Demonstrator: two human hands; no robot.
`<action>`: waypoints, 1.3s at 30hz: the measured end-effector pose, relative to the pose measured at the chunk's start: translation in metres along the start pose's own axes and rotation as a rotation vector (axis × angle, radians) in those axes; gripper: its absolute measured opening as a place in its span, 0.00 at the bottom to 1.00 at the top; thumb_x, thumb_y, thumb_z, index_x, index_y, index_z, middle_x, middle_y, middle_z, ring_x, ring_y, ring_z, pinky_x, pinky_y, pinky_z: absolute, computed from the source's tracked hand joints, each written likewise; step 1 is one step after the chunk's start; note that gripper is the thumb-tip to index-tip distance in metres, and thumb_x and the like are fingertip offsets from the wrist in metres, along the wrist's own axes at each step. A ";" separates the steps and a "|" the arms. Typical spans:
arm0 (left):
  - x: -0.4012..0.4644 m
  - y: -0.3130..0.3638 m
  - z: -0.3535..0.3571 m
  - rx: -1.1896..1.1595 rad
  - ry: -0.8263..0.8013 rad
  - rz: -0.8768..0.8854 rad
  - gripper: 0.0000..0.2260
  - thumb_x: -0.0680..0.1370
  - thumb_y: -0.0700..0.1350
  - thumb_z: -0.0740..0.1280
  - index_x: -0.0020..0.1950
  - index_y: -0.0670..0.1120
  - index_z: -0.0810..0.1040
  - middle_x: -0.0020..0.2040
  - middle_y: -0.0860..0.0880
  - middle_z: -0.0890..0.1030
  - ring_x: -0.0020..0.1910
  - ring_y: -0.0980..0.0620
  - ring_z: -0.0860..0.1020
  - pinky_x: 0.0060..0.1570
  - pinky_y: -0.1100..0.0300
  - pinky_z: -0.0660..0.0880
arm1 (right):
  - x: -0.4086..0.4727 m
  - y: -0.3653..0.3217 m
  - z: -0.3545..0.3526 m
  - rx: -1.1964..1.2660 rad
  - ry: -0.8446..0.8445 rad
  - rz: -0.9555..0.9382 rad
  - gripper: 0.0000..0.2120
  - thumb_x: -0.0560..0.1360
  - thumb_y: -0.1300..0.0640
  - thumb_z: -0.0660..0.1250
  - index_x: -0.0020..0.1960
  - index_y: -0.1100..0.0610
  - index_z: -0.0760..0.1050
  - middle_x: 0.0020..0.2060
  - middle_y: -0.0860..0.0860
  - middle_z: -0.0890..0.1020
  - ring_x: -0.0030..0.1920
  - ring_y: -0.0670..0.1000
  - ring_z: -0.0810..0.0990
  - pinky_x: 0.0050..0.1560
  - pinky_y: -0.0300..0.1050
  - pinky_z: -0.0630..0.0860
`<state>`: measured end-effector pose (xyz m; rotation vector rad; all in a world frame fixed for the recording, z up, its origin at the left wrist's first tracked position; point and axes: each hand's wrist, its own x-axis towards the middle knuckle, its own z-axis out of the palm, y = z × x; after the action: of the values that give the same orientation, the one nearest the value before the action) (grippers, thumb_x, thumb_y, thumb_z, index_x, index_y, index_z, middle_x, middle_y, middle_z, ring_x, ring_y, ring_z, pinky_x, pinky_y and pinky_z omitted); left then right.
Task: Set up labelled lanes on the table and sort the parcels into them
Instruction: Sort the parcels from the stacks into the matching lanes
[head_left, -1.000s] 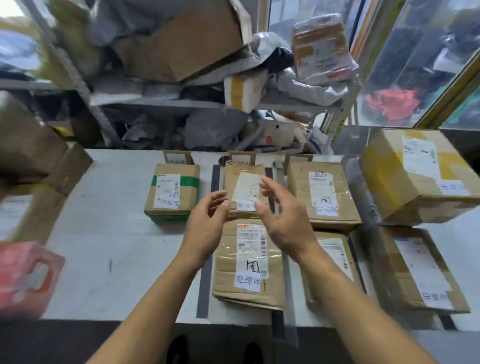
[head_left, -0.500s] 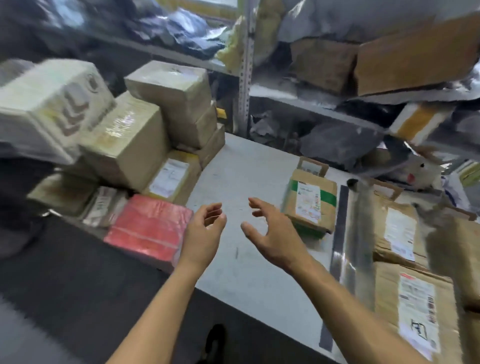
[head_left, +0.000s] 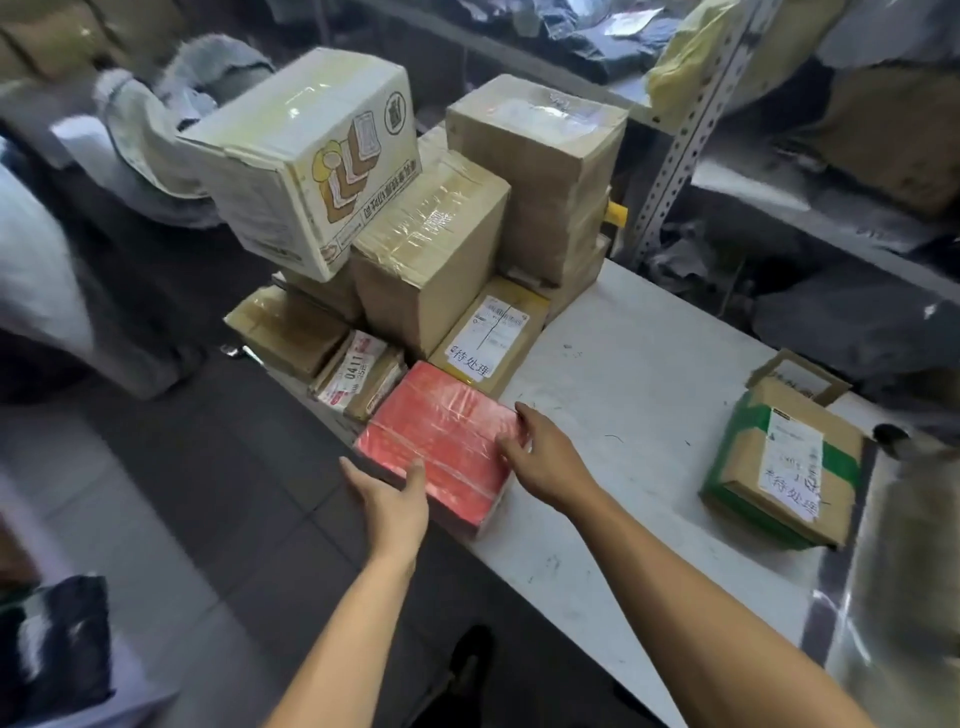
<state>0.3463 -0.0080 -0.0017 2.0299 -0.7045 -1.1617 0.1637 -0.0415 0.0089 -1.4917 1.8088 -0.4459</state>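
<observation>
At lower centre, the left hand cups the near corner and the right hand presses the far side of a flat red plastic-wrapped parcel, both hands half-open, nothing lifted yet. It overhangs the near edge of the white counter. Right of it lies open room, then a green-taped brown box already sorted. Behind, in the upper middle, the unsorted pile of cardboard boxes suggests most sorting remains.

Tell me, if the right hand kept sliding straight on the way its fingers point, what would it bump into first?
The right hand already touches the red parcel; going on across it, it would likely meet the small labelled packet beyond, though depth is unclear.
</observation>
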 end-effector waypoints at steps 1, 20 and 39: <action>0.002 -0.002 0.002 -0.039 -0.038 -0.063 0.43 0.80 0.56 0.66 0.80 0.50 0.36 0.82 0.45 0.50 0.79 0.43 0.55 0.74 0.45 0.58 | 0.003 0.000 0.002 -0.005 -0.011 0.008 0.29 0.80 0.45 0.62 0.78 0.56 0.63 0.73 0.55 0.72 0.70 0.56 0.71 0.68 0.49 0.67; -0.064 -0.046 0.033 -0.013 -0.263 0.027 0.21 0.78 0.57 0.68 0.68 0.55 0.69 0.61 0.56 0.80 0.52 0.63 0.78 0.51 0.59 0.76 | -0.054 0.066 -0.025 -0.232 -0.059 0.142 0.24 0.75 0.38 0.53 0.64 0.49 0.70 0.51 0.51 0.73 0.45 0.53 0.76 0.44 0.47 0.70; -0.150 -0.010 0.095 0.320 -0.315 0.359 0.34 0.81 0.59 0.59 0.81 0.57 0.42 0.81 0.54 0.52 0.78 0.44 0.53 0.73 0.44 0.60 | -0.089 0.143 -0.074 0.353 0.021 0.306 0.14 0.79 0.42 0.60 0.53 0.51 0.75 0.47 0.47 0.82 0.44 0.45 0.81 0.43 0.45 0.77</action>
<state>0.1953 0.0795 0.0327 1.8743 -1.4267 -1.2205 0.0165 0.0669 -0.0096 -0.9565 1.8230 -0.5919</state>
